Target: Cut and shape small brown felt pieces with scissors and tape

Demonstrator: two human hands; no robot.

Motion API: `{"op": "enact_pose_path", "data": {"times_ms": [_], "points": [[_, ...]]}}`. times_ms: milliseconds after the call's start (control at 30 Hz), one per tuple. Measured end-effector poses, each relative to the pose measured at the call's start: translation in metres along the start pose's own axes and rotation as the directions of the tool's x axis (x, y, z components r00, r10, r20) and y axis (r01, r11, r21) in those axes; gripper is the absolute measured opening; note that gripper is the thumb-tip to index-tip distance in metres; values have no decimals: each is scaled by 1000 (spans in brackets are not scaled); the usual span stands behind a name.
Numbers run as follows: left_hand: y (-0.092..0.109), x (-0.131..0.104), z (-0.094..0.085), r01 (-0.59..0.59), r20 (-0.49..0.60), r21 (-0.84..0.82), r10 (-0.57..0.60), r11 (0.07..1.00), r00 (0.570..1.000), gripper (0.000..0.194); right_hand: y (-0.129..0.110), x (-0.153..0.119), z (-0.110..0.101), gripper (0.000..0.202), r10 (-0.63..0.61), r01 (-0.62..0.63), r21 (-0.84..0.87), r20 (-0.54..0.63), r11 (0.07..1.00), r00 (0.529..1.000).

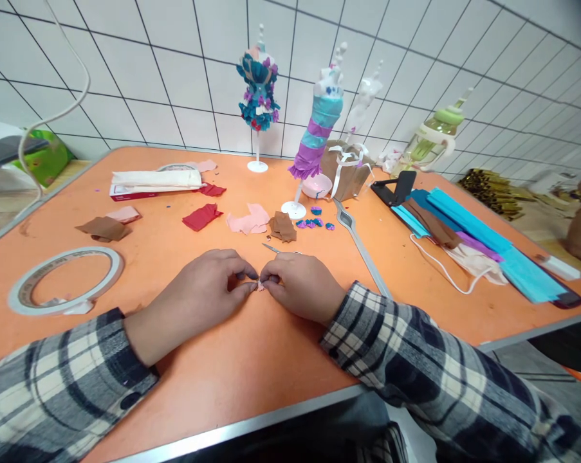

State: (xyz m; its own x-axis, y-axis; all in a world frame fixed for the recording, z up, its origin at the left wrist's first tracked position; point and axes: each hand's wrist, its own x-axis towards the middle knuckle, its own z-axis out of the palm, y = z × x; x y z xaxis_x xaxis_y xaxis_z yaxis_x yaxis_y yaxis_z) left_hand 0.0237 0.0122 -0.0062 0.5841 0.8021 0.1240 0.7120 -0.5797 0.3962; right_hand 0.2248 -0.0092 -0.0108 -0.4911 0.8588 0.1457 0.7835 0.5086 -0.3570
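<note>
Where orange tabletop [213,386] spreads, ruffled form [258,83] and banded form [319,122] stand covered, white form [365,98] seemingly bare. Left hand [198,289], right hand [307,283] meet, fingers nearly closed. Blue-purple pieces [311,223] beyond look finished; pink scrap [260,286], pinched between both hands, looks half-shaped.

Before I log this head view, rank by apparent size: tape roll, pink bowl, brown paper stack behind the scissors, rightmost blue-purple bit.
1. Tape roll
2. Pink bowl and brown paper stack: too alike to rank
3. Blue-purple bit
</note>
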Motion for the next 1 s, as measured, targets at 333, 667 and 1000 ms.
{"op": "enact_pose_path", "data": {"times_ms": [333, 667, 1000], "points": [[2, 2, -5, -38, -7, 103, 39, 994, 999, 21, 2, 1, -7, 18, -36, 33, -31, -125, 999, 991], [-3, 2, -6, -51, -20, 107, 53, 993, 998, 19, -2, 8, -1, 15, -23, 25, 67, -19, 997, 1000], [0, 0, -6, -93, -6, 162, 95, 982, 995, 19, -9, 13, -8, 13, 66, -66, 7, 59, 998, 996]]}}
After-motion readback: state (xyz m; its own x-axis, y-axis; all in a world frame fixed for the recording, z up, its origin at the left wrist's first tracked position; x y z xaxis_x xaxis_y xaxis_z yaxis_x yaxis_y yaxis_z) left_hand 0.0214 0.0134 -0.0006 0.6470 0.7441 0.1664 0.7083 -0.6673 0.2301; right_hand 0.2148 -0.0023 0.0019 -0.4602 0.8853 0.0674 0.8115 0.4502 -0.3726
